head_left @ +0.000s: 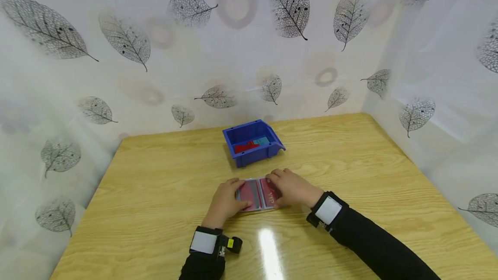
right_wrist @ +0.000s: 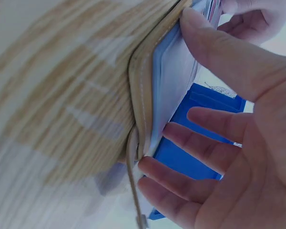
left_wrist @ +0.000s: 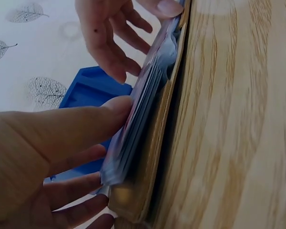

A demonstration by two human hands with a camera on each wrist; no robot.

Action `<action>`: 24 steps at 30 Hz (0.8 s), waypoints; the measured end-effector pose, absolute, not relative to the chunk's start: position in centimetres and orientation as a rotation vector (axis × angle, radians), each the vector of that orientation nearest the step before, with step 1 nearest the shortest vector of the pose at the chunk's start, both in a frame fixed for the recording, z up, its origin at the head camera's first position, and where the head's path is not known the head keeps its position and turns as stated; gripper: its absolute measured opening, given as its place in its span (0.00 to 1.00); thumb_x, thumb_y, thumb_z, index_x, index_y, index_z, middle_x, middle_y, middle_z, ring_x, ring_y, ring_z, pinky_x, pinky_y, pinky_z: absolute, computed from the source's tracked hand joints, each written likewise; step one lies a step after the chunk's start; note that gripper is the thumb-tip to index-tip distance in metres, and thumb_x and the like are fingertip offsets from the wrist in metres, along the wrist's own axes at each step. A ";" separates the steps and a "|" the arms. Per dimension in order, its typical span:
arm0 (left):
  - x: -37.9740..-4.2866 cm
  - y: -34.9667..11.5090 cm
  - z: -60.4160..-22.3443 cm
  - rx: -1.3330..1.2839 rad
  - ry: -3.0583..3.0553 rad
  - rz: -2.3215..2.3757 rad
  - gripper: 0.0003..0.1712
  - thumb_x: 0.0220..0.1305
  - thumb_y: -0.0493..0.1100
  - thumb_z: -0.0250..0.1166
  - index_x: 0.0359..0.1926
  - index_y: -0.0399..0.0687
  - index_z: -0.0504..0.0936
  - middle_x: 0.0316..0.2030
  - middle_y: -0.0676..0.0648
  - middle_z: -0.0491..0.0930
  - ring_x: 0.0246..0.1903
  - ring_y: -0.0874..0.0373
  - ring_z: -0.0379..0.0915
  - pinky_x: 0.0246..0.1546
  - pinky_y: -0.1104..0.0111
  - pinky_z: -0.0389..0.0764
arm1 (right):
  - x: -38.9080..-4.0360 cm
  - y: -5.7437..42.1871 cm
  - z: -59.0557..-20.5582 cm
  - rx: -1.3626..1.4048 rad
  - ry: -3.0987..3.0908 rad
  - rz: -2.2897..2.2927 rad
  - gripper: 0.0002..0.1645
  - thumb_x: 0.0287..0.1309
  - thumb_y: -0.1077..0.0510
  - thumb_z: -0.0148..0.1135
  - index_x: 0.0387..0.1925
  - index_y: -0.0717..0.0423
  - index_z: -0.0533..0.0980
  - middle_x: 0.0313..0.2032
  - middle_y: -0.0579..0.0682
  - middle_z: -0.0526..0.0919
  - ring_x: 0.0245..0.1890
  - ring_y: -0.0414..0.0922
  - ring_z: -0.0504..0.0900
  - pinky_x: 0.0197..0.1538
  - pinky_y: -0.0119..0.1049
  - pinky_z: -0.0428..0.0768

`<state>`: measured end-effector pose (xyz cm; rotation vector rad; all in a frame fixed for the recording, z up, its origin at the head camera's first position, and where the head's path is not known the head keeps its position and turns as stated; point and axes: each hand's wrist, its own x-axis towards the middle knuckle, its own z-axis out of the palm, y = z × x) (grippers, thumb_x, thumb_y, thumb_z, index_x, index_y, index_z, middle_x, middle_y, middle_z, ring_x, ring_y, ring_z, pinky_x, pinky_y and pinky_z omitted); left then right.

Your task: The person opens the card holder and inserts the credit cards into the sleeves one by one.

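Note:
A card holder lies spread on the wooden table between both hands, its clear sleeves stacked over a tan stitched cover. Reddish cards show in both halves; the right-hand card reads "VIP". My left hand grips the left side, thumb on top of the sleeves and fingers around the outer edge. At the right side, my right hand holds the holder, its thumb at the near edge and its fingers along the outer and far edges. A thin strap hangs from the cover in the right wrist view.
Just beyond the card holder stands a blue bin with a red card and a teal card inside. A leaf-patterned white curtain borders the table at the back and sides.

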<state>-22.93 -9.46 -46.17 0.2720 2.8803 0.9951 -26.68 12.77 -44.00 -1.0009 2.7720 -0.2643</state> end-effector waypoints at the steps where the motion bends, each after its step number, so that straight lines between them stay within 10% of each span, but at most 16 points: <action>1: -23.0 -9.6 -46.2 0.275 2.876 0.998 0.36 0.51 0.45 0.76 0.60 0.38 0.77 0.62 0.36 0.71 0.60 0.37 0.66 0.60 0.48 0.68 | -26.8 12.7 -43.9 -0.991 2.763 -0.274 0.50 0.41 0.45 0.79 0.63 0.62 0.69 0.59 0.59 0.74 0.56 0.56 0.73 0.60 0.50 0.70; 24: -23.0 -10.0 -46.7 0.248 2.839 1.026 0.37 0.51 0.47 0.76 0.62 0.40 0.76 0.63 0.37 0.70 0.62 0.38 0.64 0.61 0.50 0.67 | -26.8 13.0 -44.2 -1.145 2.832 -0.173 0.49 0.40 0.41 0.79 0.62 0.57 0.71 0.58 0.57 0.75 0.60 0.59 0.68 0.59 0.58 0.66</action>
